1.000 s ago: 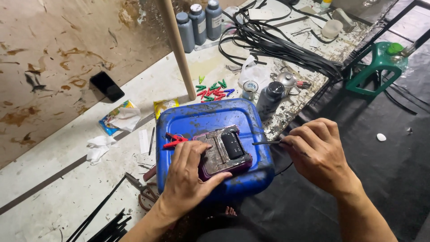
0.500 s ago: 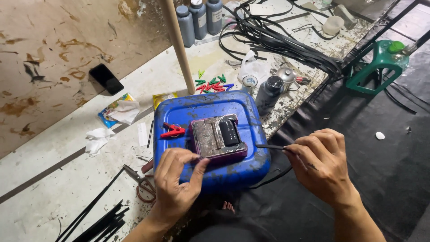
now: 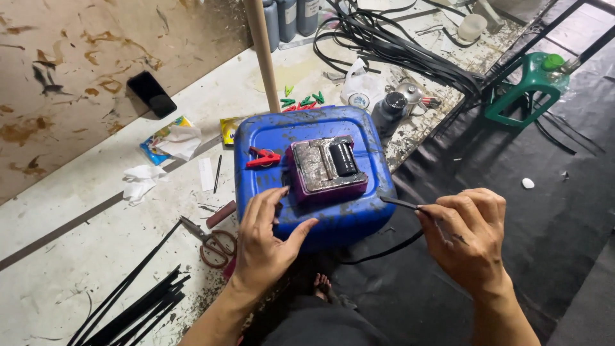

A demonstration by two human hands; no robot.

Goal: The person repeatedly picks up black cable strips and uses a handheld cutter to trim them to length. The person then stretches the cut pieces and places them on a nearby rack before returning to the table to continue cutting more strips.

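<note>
A blue plastic jerrycan (image 3: 346, 128) lies flat in front of me. On top of it sits a small purple-edged metal device (image 3: 325, 168) with a black cylinder on it. A red clip (image 3: 261, 157) lies on the can just left of the device. My left hand (image 3: 268, 240) rests on the can's near left edge, fingers apart, touching the device's corner. My right hand (image 3: 464, 234) is off the can's right side, pinching a thin black strip (image 3: 398, 203) whose tip points at the can.
Scissors (image 3: 214, 240) and a bundle of black strips (image 3: 138, 304) lie at lower left. A black phone (image 3: 151, 93), crumpled tissue (image 3: 142, 179), coloured pegs (image 3: 302, 101), a wooden post (image 3: 262, 51), black cables (image 3: 397, 45) and a green stool (image 3: 525, 83) surround the can.
My left hand slid off the device toward the can's near edge. My right hand drew back to the right with the strip.
</note>
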